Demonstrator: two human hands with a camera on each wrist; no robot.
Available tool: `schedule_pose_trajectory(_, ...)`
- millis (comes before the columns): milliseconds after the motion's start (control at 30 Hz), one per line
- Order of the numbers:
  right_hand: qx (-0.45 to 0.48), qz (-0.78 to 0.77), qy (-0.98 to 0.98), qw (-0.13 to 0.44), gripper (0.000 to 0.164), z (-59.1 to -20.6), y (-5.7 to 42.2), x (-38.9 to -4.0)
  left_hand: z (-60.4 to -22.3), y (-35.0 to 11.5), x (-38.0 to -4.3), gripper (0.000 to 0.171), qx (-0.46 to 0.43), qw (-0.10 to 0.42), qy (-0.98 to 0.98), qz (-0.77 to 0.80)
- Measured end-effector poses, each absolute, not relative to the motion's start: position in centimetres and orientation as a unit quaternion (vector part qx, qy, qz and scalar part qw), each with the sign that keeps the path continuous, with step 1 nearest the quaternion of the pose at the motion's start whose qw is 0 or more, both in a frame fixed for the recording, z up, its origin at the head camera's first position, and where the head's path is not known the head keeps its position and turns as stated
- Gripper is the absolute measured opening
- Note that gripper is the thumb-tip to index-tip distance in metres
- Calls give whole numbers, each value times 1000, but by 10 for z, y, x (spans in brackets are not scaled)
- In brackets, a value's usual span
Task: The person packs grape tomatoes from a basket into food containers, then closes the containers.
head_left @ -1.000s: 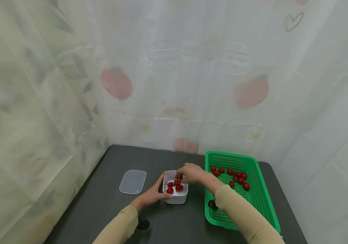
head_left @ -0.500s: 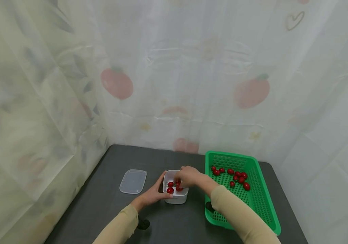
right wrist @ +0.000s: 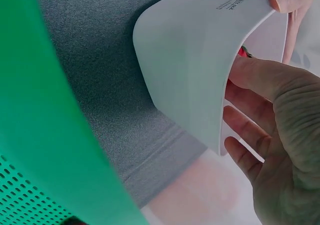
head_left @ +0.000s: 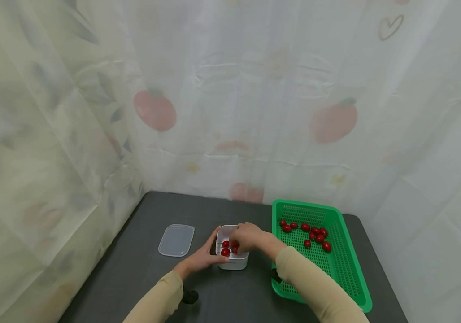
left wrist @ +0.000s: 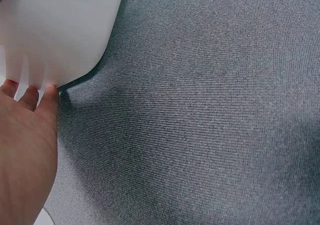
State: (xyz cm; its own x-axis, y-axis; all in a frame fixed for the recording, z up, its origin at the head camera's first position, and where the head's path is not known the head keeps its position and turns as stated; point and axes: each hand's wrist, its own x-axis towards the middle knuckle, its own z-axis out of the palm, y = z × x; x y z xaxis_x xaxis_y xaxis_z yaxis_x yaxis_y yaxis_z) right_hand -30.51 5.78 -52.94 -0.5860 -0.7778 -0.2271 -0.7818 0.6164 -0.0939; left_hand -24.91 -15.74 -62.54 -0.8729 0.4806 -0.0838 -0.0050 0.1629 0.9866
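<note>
Left hand (head_left: 204, 258) grips the box (head_left: 232, 265); only the left-wrist view shows three fingertips (left wrist: 48, 96) on its wall. Tomatoes (head_left: 225, 252) lie inside. Right hand (head_left: 250, 237) dips in; whether it pinches one I cannot tell, its fingertips hidden from the head view. Only the right-wrist view shows print (right wrist: 230, 4), hard to read. A sleeve (head_left: 315, 282) covers part of the basket (head_left: 341, 271).

I am working over a dark grey table (head_left: 222, 305). Left to right, a translucent lid (head_left: 176, 240) is lying flat, the white container (head_left: 233, 265) I am holding is standing, and a green basket (head_left: 349, 260) is resting.
</note>
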Motion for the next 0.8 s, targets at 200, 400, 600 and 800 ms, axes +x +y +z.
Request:
schedule_pose_trajectory(200, -432, 9, 892, 128, 12, -532, 58, -305, -624, -157, -248, 104, 163, 193, 737, 627)
schedule_pose_trajectory(400, -433, -3, 893, 122, 15, -532, 58, -305, -626, -158, -249, 105, 161, 194, 742, 621)
schedule_pose_trajectory(600, -438, -20, 894, 91, 17, -521, 65, -305, -628, -158, -250, 105, 166, 194, 734, 629)
schedule_pose_trajectory(800, -440, -62, 894, 54, 22, -503, 87, -306, -629, -156, -251, 106, 167, 190, 730, 635)
